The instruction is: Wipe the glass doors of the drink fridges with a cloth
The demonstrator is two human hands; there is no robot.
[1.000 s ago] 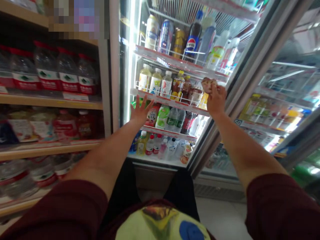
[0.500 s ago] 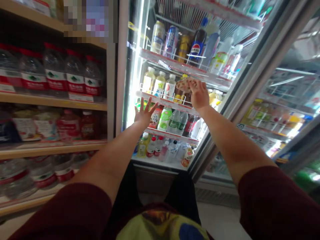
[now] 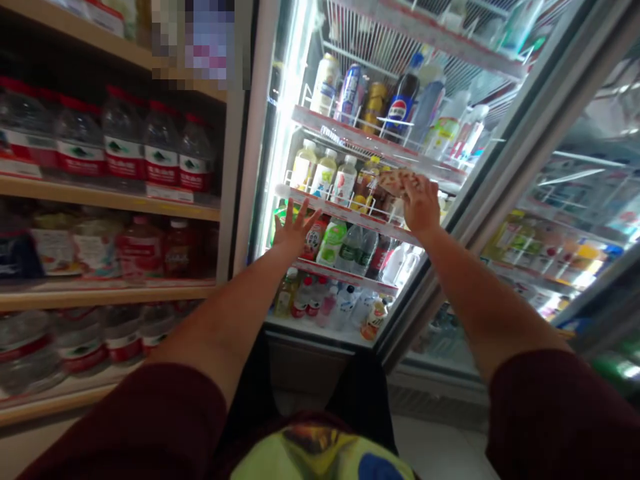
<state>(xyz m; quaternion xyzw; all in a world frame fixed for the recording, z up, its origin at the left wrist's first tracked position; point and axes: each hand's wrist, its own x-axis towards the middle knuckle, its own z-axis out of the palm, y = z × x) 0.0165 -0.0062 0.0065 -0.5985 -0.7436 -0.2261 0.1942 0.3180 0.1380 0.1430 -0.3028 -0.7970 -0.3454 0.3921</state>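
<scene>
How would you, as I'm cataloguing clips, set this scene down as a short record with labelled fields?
Setting: lit drinks cooler ahead, wooden shelves to the left
Right hand: holds a patterned cloth in front of the cooler's middle rows
Left hand: holds nothing visible, fingers spread; contact with the glass or shelf edge cannot be told
Cooler contents: bottles and cans in rows, including a dark bottle with a blue cap
Wooden shelves: red-capped bottles, among others
</scene>
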